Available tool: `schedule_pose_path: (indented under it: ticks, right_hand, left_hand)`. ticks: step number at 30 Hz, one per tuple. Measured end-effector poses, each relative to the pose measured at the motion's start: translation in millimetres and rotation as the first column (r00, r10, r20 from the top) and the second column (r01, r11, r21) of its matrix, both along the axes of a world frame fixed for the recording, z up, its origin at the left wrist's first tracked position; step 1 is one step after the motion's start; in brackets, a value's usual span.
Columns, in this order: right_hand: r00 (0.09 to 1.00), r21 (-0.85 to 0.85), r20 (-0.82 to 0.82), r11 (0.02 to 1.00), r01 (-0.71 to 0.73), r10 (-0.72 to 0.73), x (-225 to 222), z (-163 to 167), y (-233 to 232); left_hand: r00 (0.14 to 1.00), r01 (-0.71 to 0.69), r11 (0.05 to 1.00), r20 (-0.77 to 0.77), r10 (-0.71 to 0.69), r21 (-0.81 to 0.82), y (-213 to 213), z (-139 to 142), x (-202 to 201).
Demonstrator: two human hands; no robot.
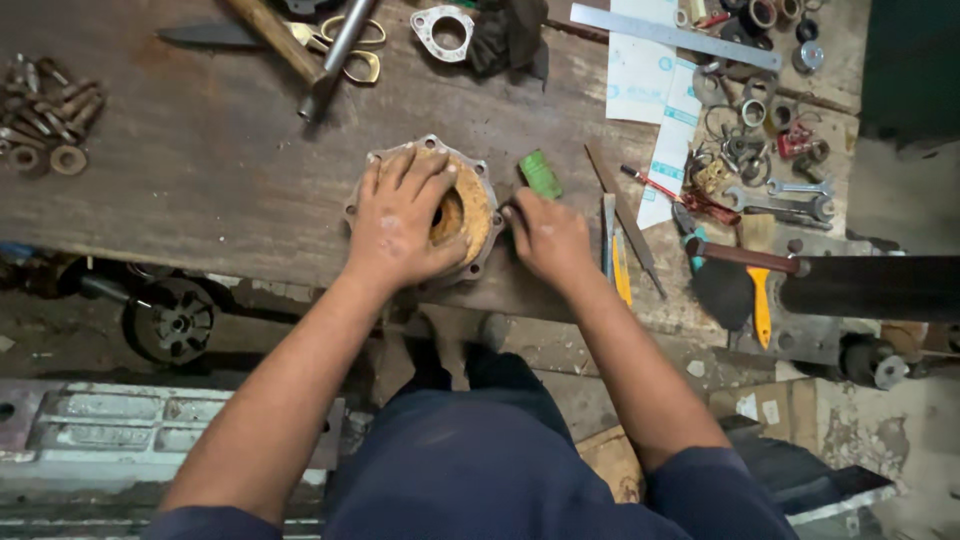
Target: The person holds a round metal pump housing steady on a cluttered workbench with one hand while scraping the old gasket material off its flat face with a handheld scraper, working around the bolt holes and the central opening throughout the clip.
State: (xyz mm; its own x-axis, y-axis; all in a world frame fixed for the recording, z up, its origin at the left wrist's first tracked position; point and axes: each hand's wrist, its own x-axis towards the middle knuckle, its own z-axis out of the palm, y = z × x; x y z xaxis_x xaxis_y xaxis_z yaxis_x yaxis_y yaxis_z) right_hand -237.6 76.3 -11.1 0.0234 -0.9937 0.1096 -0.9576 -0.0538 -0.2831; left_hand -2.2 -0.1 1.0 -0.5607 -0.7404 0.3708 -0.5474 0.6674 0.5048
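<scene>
A round metal flange with bolt holes (480, 185) lies on the wooden workbench, covered by a tan cork-like gasket sheet (468, 205). My left hand (405, 220) lies flat on the gasket and presses it onto the flange. At the flange's right rim, my right hand (545, 238) is closed around a small tool; the tool itself is mostly hidden. A small green block (540, 173) rests just beyond my right hand.
Files and a yellow-handled blade (620, 262) lie right of my hand, then spanners (795, 200), washers, paper sheets and a steel ruler (675, 35). Bolts (45, 115) sit far left, scissors (345, 45) and a hammer handle at the back. A dark roller (870, 288) overhangs on the right.
</scene>
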Motion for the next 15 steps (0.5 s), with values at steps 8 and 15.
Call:
schedule_pose_path:
  ticks: [8,15]
  right_hand:
    - [0.999,-0.016,-0.008,0.999,0.044,-0.045,-2,-5,11]
    - [0.997,-0.055,-0.06,0.997,0.05,-0.053,-5,-12,13]
  left_hand:
    - [1.0,-0.004,1.0,-0.01,0.004,0.011,4,0,-5]
    - [1.0,0.007,1.0,-0.014,-0.007,0.001,7,-3,-7]
